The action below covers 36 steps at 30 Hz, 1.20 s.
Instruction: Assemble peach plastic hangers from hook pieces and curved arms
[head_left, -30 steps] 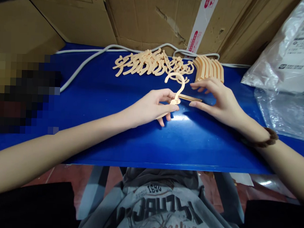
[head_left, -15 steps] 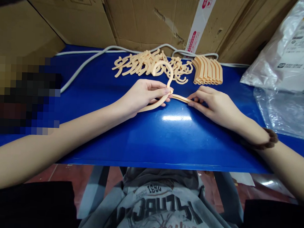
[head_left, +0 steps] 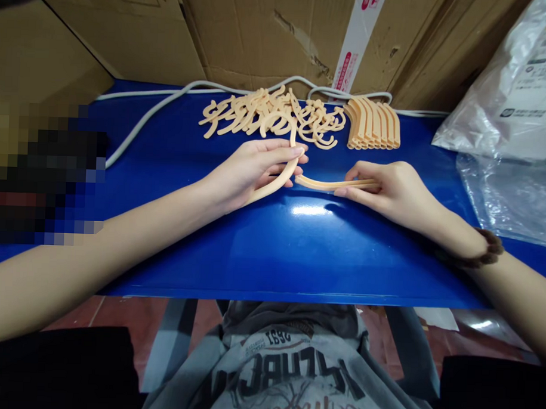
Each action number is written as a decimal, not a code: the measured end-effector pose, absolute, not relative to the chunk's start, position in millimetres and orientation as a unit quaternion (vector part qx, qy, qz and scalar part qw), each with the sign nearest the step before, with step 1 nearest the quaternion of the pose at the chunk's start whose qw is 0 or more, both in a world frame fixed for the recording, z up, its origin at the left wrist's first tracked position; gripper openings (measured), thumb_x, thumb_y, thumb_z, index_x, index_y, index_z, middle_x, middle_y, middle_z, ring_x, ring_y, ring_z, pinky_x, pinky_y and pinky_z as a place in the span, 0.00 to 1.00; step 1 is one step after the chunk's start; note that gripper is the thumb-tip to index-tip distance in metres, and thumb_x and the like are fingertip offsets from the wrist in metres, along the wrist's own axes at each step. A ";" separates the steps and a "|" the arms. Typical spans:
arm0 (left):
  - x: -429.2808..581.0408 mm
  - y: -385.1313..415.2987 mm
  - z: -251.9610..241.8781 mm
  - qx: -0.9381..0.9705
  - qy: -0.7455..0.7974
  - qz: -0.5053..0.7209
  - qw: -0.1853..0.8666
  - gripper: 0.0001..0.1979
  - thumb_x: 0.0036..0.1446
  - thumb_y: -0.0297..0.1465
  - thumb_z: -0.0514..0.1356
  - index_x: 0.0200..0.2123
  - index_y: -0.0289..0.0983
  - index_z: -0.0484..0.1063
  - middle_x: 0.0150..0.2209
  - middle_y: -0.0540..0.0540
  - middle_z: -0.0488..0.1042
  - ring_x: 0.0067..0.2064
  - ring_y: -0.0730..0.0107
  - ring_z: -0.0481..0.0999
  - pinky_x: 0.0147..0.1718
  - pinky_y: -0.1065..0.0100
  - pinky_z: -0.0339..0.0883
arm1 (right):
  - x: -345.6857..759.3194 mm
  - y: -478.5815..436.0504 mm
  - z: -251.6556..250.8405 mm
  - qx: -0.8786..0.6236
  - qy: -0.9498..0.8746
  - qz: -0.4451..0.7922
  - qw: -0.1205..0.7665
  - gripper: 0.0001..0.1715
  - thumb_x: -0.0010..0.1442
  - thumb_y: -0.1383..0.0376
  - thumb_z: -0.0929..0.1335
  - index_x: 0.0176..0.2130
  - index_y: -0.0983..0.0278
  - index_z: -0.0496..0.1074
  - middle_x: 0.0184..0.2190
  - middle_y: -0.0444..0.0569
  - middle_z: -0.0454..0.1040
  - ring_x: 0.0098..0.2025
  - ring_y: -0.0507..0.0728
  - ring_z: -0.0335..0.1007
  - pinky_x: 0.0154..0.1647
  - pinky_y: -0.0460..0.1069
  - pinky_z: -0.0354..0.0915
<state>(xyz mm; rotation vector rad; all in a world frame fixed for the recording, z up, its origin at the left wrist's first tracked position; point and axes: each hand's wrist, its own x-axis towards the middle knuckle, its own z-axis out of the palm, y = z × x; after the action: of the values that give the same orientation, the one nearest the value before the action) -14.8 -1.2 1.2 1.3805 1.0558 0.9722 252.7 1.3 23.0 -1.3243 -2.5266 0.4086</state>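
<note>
Head view, looking down on a blue counter. The left hand is closed around a peach-coloured hooked piece, thumb and fingertips pinching it near its upper end. The long limb runs back under the palm, and the hook rises toward the rear. The right hand is closed on a curved strip of the same plastic. It grips the strip's right end, so that the free end points left and lies just beside the left fingertips; whether the two parts touch cannot be told. Both parts sit low over the middle of the counter.

Behind them lie a loose pile of hooks and, to its right, a neat stack of strips. A grey cable runs along the back, in front of cardboard boxes, and a plastic bag lies at the right.

The parts look thin, light and smooth. They are probably springy rather than rigid, so they are likely best gripped close to their meeting ends, where bending is least.
</note>
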 end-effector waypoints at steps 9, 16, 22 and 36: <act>-6.9 -9.8 15.5 0.441 0.460 0.410 0.652 0.08 0.64 0.26 0.67 0.45 0.32 0.83 0.43 0.43 0.82 0.34 0.77 0.80 0.27 0.79 0.72 | 252.0 -3.7 29.1 -0.435 -0.859 0.228 0.146 0.25 0.66 0.46 0.67 0.37 0.63 0.79 0.22 0.44 0.68 0.24 0.53 0.58 0.30 0.50 0.53; -10.0 -9.4 17.3 0.462 0.472 0.381 0.647 0.07 0.66 0.27 0.67 0.46 0.33 0.84 0.35 0.48 0.80 0.28 0.82 0.75 0.27 0.80 0.70 | 254.2 -3.0 27.4 -0.437 -0.832 0.289 0.184 0.25 0.65 0.45 0.69 0.37 0.64 0.79 0.25 0.44 0.69 0.27 0.52 0.58 0.29 0.49 0.54; -8.3 -8.9 14.7 0.470 0.463 0.366 0.656 0.06 0.65 0.26 0.68 0.45 0.34 0.84 0.36 0.48 0.81 0.29 0.81 0.77 0.26 0.79 0.70 | 257.3 8.8 18.2 -0.416 -0.812 0.368 0.176 0.29 0.60 0.41 0.73 0.35 0.65 0.79 0.29 0.47 0.78 0.31 0.54 0.68 0.31 0.49 0.60; -7.0 -8.0 15.0 0.476 0.462 0.366 0.653 0.06 0.67 0.24 0.66 0.44 0.34 0.83 0.34 0.49 0.81 0.28 0.81 0.76 0.26 0.78 0.70 | 250.2 -1.6 14.4 -0.327 -0.930 0.102 0.135 0.22 0.77 0.57 0.59 0.54 0.64 0.77 0.33 0.49 0.79 0.33 0.57 0.75 0.39 0.50 0.64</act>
<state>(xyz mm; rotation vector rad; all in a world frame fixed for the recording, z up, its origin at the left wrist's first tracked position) -7.0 -8.0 15.0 1.0797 1.0483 0.8314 250.2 -1.6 14.4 -0.9482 -2.6933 0.2949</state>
